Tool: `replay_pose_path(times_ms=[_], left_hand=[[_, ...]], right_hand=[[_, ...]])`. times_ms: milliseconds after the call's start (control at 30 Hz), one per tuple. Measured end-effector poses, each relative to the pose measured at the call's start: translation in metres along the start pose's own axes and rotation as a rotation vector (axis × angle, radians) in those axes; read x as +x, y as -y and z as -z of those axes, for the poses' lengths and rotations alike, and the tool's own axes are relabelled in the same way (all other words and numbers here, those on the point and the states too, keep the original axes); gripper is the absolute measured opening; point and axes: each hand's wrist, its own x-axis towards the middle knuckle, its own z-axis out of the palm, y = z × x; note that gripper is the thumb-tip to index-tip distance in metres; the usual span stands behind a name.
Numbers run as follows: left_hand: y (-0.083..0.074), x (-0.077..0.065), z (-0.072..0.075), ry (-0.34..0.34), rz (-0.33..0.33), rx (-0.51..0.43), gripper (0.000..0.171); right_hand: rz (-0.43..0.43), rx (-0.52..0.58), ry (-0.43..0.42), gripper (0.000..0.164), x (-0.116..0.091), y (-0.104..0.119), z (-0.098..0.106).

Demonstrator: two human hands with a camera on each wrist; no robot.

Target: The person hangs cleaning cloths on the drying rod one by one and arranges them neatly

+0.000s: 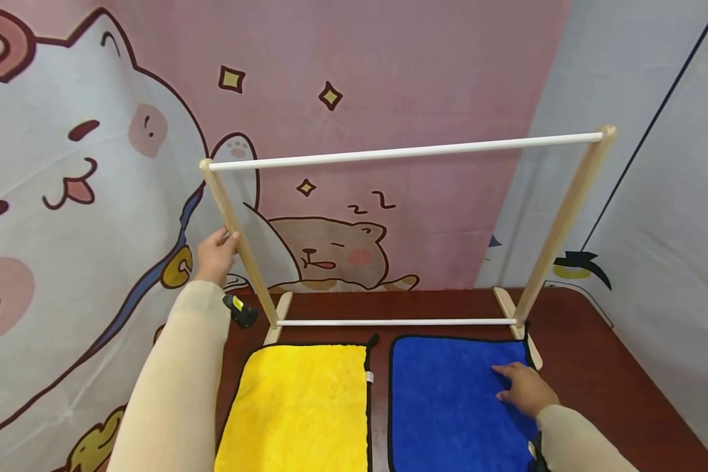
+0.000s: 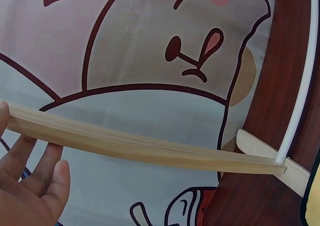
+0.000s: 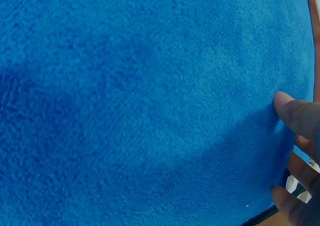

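Gripping wooden upright [image 1: 248, 262] in left hand [image 1: 215, 254]. Holding right hand [image 1: 526, 388], fingers apart, contact unclear, over blue cloth [image 1: 442, 400] laid on table [image 1: 613, 373] before rack [image 1: 407, 153]; narrow gap from yellow cloth [image 1: 303, 400], wider room to table's right edge.

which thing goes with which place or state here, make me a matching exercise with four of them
1. yellow cloth
2. blue cloth
3. left hand
4. upper rod

A. beneath the right hand
B. white, running from left post to right post
C. flat on the table, left of the other cloth
D. gripping a post

Pairs: 1-C, 2-A, 3-D, 4-B
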Motion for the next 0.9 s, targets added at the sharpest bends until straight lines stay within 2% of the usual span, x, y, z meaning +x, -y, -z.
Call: replay_pose_path(times_ms=[367, 700, 900], left_hand=[[0.0, 0.0, 0.0, 0.0, 0.001, -0.001, 0.05], [0.002, 0.0, 0.0, 0.0, -0.002, -0.009, 0.049], [-0.002, -0.005, 0.0, 0.017, -0.01, -0.018, 0.05]], right_hand=[[0.008, -0.003, -0.008, 0.042, 0.002, 0.002, -0.003], [-0.04, 0.021, 0.051, 0.031, 0.003, 0.013, 0.005], [-0.052, 0.035, 0.022, 0.025, 0.0, 0.016, 0.01]])
